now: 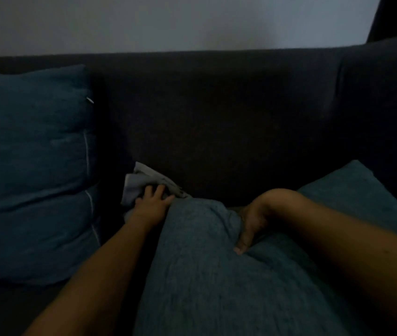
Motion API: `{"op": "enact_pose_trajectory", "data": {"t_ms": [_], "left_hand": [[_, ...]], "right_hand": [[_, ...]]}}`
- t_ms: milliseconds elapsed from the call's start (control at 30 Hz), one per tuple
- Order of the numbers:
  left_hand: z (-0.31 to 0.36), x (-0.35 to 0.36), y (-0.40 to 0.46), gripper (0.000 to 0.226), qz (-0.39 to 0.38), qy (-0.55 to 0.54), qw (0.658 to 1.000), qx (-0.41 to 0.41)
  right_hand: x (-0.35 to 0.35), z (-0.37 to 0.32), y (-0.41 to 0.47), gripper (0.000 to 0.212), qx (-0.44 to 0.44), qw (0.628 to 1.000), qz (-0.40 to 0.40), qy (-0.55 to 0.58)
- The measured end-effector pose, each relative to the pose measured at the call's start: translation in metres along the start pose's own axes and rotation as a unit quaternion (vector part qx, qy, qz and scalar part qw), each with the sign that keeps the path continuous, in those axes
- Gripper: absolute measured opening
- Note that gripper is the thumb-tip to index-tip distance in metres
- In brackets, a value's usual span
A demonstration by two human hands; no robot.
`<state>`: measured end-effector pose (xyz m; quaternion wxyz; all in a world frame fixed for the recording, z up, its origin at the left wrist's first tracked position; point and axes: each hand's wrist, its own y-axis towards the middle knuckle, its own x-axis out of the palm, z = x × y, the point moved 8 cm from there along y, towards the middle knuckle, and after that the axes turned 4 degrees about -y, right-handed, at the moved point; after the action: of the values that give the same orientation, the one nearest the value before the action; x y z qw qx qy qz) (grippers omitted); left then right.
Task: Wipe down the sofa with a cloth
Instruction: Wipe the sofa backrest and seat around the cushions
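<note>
The dark sofa (217, 117) fills the dim view, its backrest running across the middle. My left hand (152, 201) presses a crumpled pale grey cloth (139, 183) onto the seat where it meets the backrest, fingers spread over the cloth. My right hand (250, 224) grips the top edge of a blue cushion (204, 275) lying in front of me, thumb on the near face and the fingers hidden behind the edge. The cushion covers the seat under both forearms.
Two stacked blue cushions (30, 166) lean against the backrest at the left. The sofa's armrest (381, 105) rises at the right. A pale wall (168, 20) stands behind the sofa.
</note>
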<state>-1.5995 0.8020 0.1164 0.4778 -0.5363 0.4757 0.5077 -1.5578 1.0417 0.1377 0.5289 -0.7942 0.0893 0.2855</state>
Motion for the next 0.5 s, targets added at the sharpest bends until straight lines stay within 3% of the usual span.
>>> {"op": "enact_pose_trajectory", "data": {"t_ms": [67,133,200,300,400,500], "left_hand": [[0.002,-0.032,-0.007,0.054,0.084,-0.014,0.996,0.028],[0.002,-0.087,-0.023,0.061,0.207,-0.073,0.975,0.024],[0.008,-0.155,-0.043,0.059,0.337,-0.151,0.929,0.029],[0.036,-0.256,-0.059,0.054,0.457,-0.174,0.870,0.059],[0.075,-0.303,-0.032,0.055,0.455,-0.078,0.885,0.053],[0.101,-0.280,0.015,0.061,0.360,-0.041,0.932,0.006]], "right_hand": [[0.008,0.002,-0.009,0.129,0.026,0.999,0.007,-0.028],[0.027,-0.002,-0.026,0.117,0.040,0.998,-0.012,-0.043],[0.039,-0.010,-0.044,0.097,0.033,0.998,0.007,-0.053],[0.033,-0.009,-0.051,0.100,0.017,0.996,0.079,-0.048],[0.035,-0.014,-0.049,0.080,-0.037,0.998,0.050,-0.012],[0.038,-0.010,-0.041,0.080,-0.072,0.996,0.051,0.015]]}}
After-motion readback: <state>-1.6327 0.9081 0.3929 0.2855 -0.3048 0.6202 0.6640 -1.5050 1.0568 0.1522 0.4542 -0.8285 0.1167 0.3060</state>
